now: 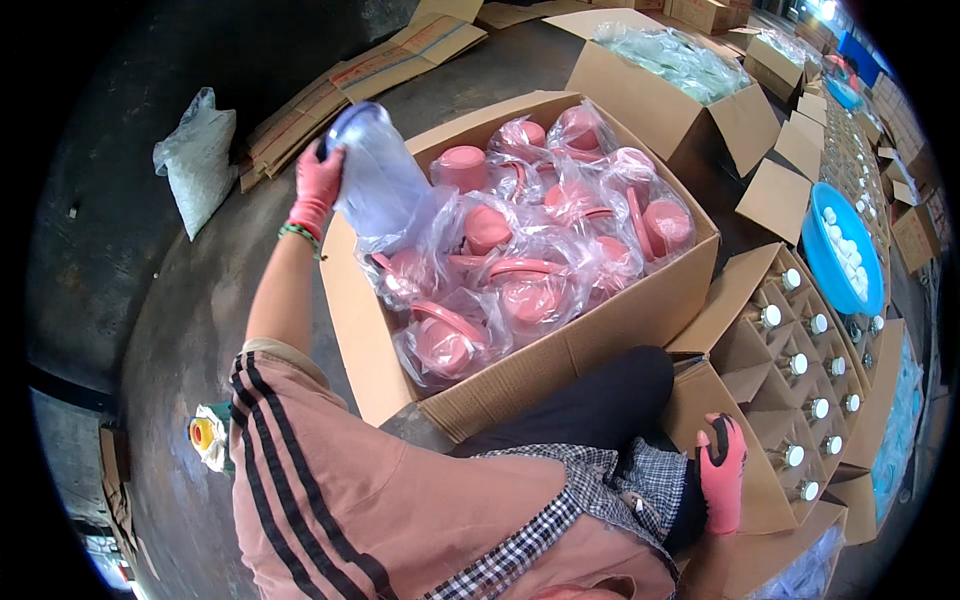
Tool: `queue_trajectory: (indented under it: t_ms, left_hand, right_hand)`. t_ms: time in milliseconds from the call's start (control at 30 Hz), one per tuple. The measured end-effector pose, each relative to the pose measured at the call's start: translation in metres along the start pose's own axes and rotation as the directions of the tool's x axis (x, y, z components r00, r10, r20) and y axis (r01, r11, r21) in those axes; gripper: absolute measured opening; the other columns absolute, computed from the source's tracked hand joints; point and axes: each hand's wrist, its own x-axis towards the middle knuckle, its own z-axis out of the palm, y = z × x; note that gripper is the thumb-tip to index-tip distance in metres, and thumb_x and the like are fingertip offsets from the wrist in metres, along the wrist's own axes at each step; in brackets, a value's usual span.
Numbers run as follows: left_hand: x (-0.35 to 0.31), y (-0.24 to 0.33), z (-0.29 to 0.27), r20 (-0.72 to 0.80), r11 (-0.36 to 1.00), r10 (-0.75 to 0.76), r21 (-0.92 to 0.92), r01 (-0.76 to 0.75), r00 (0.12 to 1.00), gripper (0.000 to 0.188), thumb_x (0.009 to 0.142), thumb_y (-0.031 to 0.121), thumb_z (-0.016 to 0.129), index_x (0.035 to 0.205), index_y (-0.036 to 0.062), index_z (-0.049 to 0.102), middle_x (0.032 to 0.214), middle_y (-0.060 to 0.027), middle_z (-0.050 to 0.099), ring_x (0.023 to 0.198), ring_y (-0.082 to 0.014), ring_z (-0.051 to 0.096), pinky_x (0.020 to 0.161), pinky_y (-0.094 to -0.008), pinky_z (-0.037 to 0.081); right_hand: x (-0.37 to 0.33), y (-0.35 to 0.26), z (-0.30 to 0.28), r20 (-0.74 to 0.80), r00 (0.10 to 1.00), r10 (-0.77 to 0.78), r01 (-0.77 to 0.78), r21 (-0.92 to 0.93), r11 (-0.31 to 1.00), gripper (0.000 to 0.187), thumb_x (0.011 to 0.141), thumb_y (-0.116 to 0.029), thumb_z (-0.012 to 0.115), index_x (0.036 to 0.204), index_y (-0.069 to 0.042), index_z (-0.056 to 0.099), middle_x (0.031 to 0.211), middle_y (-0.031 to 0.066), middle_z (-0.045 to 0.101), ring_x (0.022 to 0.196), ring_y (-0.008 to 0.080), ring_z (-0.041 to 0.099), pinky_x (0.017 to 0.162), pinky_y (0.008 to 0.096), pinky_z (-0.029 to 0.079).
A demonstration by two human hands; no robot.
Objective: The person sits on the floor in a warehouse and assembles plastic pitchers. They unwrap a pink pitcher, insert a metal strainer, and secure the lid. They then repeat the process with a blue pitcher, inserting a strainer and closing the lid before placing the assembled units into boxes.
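While the left hand (318,180) in its pink glove lifts a clear plastic jar (375,170) over the big box (520,375), the right hand (722,470) just rests low by the person's knee.

Left fingers are curled tight around the jar's rim, holding it tilted above the box's left corner, right over the pink lids (530,270) that sit bagged in thin plastic and pretty much fill the box. Right hand, also gloved, hangs with fingers loosely stretched and nothing in it, touching the flap of a second box (770,500) packed with rows of white-capped bottles (815,370). Further right there's a blue bowl (822,262) of white caps, and flattened cardboard (360,80) lies on the floor up top.
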Motion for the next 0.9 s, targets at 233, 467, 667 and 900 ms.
queue_trajectory:
  t_ms: [233,467,667,900]
  left_hand:
    - [-0.072,-0.100,0.070,0.203,0.870,-0.330,0.444,0.214,0.922,0.045,0.070,0.030,0.063,0.102,-0.0001,0.054,0.097,-0.0196,0.058,0.094,-0.0321,0.054,0.083,-0.0359,0.041]
    - [-0.058,-0.103,0.026,0.053,0.884,-0.264,0.411,0.220,0.963,0.056,0.070,0.028,0.062,0.114,-0.0010,0.044,0.114,-0.0218,0.047,0.104,-0.0333,0.047,0.088,-0.0354,0.038]
    - [-0.109,0.027,0.024,0.754,0.596,-0.320,0.631,-0.496,0.574,0.062,0.062,0.014,0.056,0.122,0.0126,0.041,0.124,-0.0139,0.040,0.118,-0.0303,0.034,0.096,-0.0371,0.030]
    - [-0.149,0.007,0.048,0.518,0.586,-0.037,0.704,-0.401,0.855,0.062,0.065,0.026,0.063,0.121,0.0127,0.041,0.128,-0.0160,0.034,0.122,-0.0340,0.025,0.099,-0.0437,0.023]
  right_hand:
    - [0.004,-0.012,0.001,0.125,0.992,-0.005,0.014,-0.074,0.997,0.024,0.069,-0.004,0.058,0.093,-0.001,0.051,0.093,0.0131,0.054,0.090,0.0323,0.049,0.080,0.0372,0.039]
    - [0.057,-0.099,-0.034,-0.034,0.996,-0.078,0.084,0.500,0.862,0.017,0.053,-0.001,0.063,0.069,0.000,0.056,0.087,0.0124,0.061,0.091,0.0283,0.055,0.085,0.0390,0.038]
    - [0.095,-0.170,-0.079,-0.144,0.789,-0.597,0.517,0.681,0.519,0.041,0.073,-0.052,0.053,0.074,-0.012,0.051,0.092,0.0140,0.057,0.092,0.0345,0.052,0.080,0.0483,0.039]
    - [0.033,-0.103,-0.127,-0.334,0.783,-0.525,0.615,0.540,0.574,0.032,0.080,-0.042,0.046,0.100,-0.018,0.053,0.107,0.0119,0.050,0.104,0.0334,0.046,0.089,0.0470,0.034]
